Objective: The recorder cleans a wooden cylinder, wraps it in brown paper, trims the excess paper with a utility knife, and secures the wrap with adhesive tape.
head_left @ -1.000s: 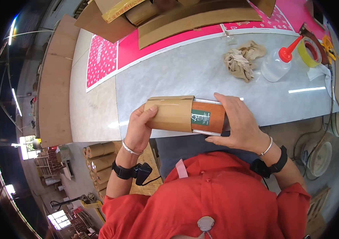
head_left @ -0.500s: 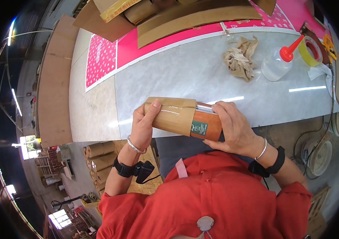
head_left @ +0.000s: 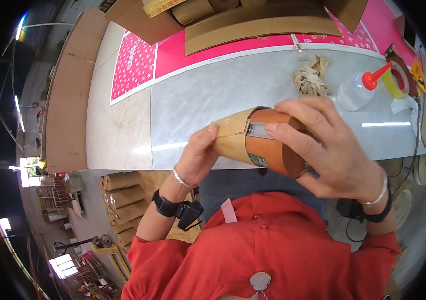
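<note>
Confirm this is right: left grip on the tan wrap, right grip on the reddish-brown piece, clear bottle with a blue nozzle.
The nozzle is red, not blue, as the head view shows. The rest stands: left grip on the tan wrap, right grip on the reddish-brown piece, clear bottle.

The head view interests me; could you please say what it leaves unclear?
In the head view:
Rounded brown piece: left portion hidden inside the cardboard sleeve.
Left hand: fingers mostly hidden behind the sleeve.
Green label: print too small.
Cardboard box: cut off by top edge.
</note>
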The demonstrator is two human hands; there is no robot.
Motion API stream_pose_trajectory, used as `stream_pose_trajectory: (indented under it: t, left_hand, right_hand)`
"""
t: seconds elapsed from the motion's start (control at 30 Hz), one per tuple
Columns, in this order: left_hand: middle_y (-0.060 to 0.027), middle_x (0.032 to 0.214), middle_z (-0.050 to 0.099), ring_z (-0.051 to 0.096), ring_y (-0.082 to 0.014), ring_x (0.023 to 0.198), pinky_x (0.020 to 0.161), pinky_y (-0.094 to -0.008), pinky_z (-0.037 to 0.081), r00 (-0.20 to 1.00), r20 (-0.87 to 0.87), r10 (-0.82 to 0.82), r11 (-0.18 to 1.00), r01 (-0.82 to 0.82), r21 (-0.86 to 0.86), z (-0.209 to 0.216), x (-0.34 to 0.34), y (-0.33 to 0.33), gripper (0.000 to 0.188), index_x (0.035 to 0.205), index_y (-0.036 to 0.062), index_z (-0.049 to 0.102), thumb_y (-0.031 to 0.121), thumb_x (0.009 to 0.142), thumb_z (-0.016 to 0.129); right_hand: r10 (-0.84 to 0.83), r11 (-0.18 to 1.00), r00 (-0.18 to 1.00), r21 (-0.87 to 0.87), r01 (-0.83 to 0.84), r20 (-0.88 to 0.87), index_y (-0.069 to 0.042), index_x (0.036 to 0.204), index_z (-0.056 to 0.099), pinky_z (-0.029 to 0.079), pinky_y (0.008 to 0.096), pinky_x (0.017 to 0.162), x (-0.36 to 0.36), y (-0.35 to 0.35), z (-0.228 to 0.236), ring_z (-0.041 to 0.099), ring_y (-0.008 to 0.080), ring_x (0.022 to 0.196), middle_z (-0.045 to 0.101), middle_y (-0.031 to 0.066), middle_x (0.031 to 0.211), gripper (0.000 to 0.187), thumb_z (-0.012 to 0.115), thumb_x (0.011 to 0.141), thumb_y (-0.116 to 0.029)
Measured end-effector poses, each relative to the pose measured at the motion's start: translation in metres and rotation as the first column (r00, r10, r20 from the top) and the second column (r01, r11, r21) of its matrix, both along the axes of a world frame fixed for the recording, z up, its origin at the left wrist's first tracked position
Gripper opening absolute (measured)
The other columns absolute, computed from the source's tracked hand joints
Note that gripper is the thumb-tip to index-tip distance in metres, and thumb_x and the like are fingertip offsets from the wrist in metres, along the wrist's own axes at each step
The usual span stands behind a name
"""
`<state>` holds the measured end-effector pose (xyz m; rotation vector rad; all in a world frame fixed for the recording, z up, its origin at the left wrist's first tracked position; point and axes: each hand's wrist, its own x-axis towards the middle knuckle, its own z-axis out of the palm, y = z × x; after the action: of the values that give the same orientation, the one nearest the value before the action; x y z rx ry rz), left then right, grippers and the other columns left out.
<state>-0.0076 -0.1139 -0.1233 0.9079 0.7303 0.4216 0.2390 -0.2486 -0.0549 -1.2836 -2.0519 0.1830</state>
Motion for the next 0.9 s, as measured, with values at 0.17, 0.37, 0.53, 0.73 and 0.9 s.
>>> stream_pose_trajectory:
  t: [0.17, 0.37, 0.53, 0.73, 0.9]
  left_hand:
    - [-0.0040, 0.106, 0.060, 0.054, -0.0126, 0.097, 0.087, -0.0301, 0.045, 0.961, -0.278, -0.001, 0.937, 0.098, 0.335, -0.010, 0.004, 0.007, 0.046, 0.118, -0.0004, 0.056, 0.040, 0.095, 0.055]
    - [-0.0055, 0.101, 0.063, 0.056, -0.0121, 0.098, 0.089, -0.0285, 0.045, 0.957, -0.286, 0.048, 0.858, 0.107, 0.502, 0.018, -0.012, 0.019, 0.042, 0.119, -0.0001, 0.057, 0.036, 0.098, 0.050]
    - [-0.0055, 0.108, 0.062, 0.056, -0.0143, 0.104, 0.092, -0.0287, 0.042, 0.986, 0.090, 0.139, 0.953, -0.158, 0.257, 0.065, -0.022, 0.012, 0.044, 0.119, 0.0021, 0.058, 0.039, 0.099, 0.045]
    - [-0.0086, 0.111, 0.060, 0.058, -0.0135, 0.102, 0.087, -0.0270, 0.046, 0.995, 0.052, 0.088, 0.937, -0.101, 0.335, 0.067, -0.008, 0.006, 0.046, 0.124, -0.0009, 0.052, 0.030, 0.091, 0.062]
    - [-0.0067, 0.110, 0.060, 0.058, -0.0120, 0.102, 0.087, -0.0251, 0.046, 0.998, 0.024, 0.060, 0.926, -0.065, 0.371, 0.064, 0.015, 0.005, 0.043, 0.123, 0.0029, 0.051, 0.030, 0.092, 0.061]
  right_hand:
    - [0.103, 0.992, 0.994, -0.079, -0.100, 0.043, -0.006, 0.123, 0.053, 0.044, 0.0444, 0.090, -0.001, 0.022, 0.029, 0.049, 0.0396, 0.107, 0.048, 0.0192, 0.126, 0.068, 0.068, 0.057, 0.000]
    - [0.266, 0.959, 0.957, -0.070, -0.275, -0.114, -0.005, 0.127, 0.053, 0.043, 0.0402, 0.092, -0.034, 0.070, 0.026, 0.050, 0.0346, 0.110, 0.047, 0.0190, 0.130, 0.060, 0.067, 0.069, -0.010]
    - [0.215, 0.917, 0.897, -0.236, -0.321, -0.386, -0.005, 0.131, 0.050, 0.042, 0.0335, 0.094, -0.069, 0.106, 0.010, 0.054, 0.0242, 0.110, 0.051, 0.0153, 0.128, 0.049, 0.061, 0.086, -0.020]
    - [0.001, 0.876, 0.729, -0.351, -0.330, -0.684, 0.001, 0.128, 0.050, 0.045, 0.0299, 0.088, -0.066, 0.102, -0.009, 0.055, 0.0172, 0.107, 0.056, 0.0132, 0.120, 0.052, 0.065, 0.083, -0.022]
    - [-0.272, 0.756, 0.512, -0.510, -0.411, -0.815, 0.000, 0.132, 0.048, 0.043, 0.0272, 0.091, -0.054, 0.084, -0.004, 0.050, 0.0142, 0.110, 0.051, 0.0095, 0.121, 0.052, 0.062, 0.086, -0.022]
